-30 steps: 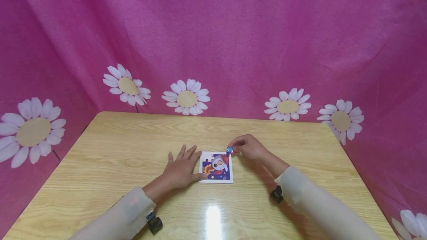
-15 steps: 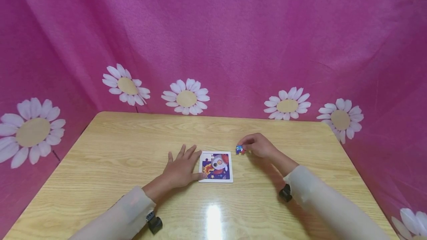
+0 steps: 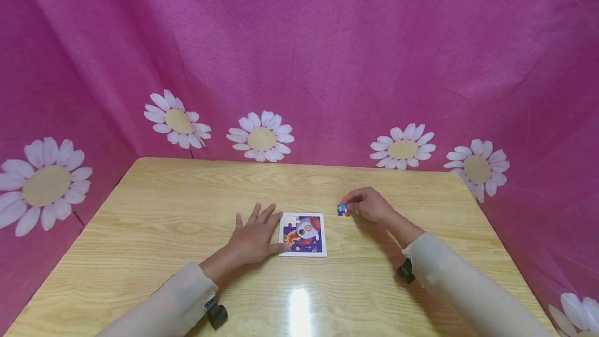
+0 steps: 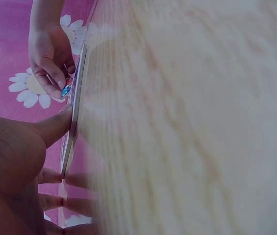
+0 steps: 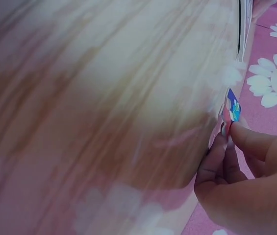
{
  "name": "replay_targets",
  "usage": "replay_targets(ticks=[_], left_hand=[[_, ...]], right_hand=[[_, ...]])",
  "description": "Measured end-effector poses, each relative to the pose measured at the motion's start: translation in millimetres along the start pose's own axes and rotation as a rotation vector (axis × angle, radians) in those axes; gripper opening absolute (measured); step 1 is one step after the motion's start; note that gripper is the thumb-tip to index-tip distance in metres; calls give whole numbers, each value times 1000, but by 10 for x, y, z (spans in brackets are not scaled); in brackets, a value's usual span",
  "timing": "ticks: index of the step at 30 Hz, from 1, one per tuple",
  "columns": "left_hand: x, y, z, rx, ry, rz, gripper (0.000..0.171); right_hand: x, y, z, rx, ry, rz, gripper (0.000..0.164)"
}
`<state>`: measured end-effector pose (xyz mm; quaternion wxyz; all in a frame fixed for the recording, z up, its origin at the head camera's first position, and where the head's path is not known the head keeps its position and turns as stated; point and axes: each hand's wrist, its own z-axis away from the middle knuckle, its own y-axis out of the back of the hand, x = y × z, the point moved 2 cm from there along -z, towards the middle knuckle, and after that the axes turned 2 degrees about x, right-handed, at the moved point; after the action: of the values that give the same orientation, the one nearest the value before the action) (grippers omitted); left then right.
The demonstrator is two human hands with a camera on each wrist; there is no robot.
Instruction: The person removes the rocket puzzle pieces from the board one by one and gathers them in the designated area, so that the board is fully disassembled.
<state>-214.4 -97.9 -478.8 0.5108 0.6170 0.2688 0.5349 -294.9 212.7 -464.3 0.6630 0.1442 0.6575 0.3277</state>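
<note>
A square jigsaw puzzle in a white frame lies on the table, showing a rocket-like picture with a gap at its upper left corner. My left hand rests beside it, fingers spread and straight, the thumb on the frame's lower left edge. In the left wrist view that thumb presses the puzzle's rim. To the right of the frame, my right hand pinches a small blue and red jigsaw piece between thumb and fingers. The right wrist view shows this piece tilted up at the fingertips, close over the table.
The wooden table extends around both hands, its far edge against a pink curtain with white daisies. Black straps with small devices sit at both wrists. A bright light reflection lies on the tabletop in front of the puzzle.
My right hand has moved to the right with the jigsaw piece, from the frame's upper right corner to a spot apart from it. The left hand and the puzzle have stayed put.
</note>
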Motion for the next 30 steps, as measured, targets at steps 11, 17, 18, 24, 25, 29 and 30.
replay_targets(ticks=[11, 17, 18, 24, 25, 29, 30], left_hand=[[7, 2, 10, -3, 0, 7, 88], [14, 9, 14, -4, 2, 13, 88], [13, 8, 13, -4, 2, 15, 88], [6, 2, 9, -4, 1, 13, 88], [6, 4, 10, -2, -2, 13, 88], [7, 7, 12, 1, -7, 13, 87], [7, 6, 12, 3, -8, 13, 87]], right_hand=[[43, -23, -6, 8, -30, -4, 13], [45, -30, -11, 29, -17, 34, 12], [44, -31, -11, 33, -17, 40, 11], [19, -34, 10, 61, 12, 85, 10], [15, -34, 14, 64, 17, 89, 10], [7, -39, 23, 76, 14, 89, 10], [6, -40, 26, 78, 6, 86, 11]])
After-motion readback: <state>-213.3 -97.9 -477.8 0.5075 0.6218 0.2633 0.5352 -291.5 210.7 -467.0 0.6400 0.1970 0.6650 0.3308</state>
